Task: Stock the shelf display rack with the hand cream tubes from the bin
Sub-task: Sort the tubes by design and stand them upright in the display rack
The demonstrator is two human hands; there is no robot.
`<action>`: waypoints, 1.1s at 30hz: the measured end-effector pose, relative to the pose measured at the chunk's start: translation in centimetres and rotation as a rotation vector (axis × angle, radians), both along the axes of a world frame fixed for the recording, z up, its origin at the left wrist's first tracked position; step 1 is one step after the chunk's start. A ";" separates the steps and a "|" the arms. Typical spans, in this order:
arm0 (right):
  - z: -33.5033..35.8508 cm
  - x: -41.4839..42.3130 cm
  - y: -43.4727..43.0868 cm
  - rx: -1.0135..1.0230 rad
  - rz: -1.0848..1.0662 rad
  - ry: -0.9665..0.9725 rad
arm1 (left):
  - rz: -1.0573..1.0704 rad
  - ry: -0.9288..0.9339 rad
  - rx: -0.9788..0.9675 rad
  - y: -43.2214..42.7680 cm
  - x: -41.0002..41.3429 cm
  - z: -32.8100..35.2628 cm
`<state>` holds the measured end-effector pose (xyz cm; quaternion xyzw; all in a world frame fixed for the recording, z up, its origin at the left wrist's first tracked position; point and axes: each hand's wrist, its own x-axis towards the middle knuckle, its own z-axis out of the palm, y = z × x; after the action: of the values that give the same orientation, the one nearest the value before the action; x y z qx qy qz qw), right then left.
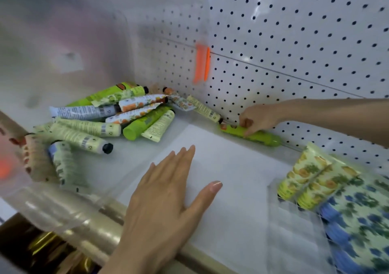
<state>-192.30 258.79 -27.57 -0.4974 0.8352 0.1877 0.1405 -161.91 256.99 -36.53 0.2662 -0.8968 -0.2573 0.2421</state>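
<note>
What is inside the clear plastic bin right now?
A loose pile of hand cream tubes, green, pale yellow and orange-flowered, lies at its left end. Whatever lies beneath the pile is covered.

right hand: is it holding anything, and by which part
The right hand grips the green tube around its middle. The left hand is spread flat and holds nothing.

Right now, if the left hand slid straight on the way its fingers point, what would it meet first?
Left hand crosses bare bin floor, then probably meets the pale tube at the far edge; depth unclear.
</note>
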 end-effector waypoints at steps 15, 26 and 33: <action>5.5 12.8 1.9 -0.471 0.059 -0.989 | -0.084 0.415 0.311 0.2 -0.2 0.4; 4.9 10.7 -3.5 -0.479 0.197 -0.646 | 0.118 0.836 0.574 -0.1 1.0 0.3; 0.7 10.4 -8.9 -0.355 0.443 -0.344 | 0.245 0.964 0.653 -1.1 0.9 0.0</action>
<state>-181.87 249.89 -26.83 -0.7082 0.6904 -0.0215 0.1461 -161.04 255.89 -36.52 0.2817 -0.5231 -0.5817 0.5556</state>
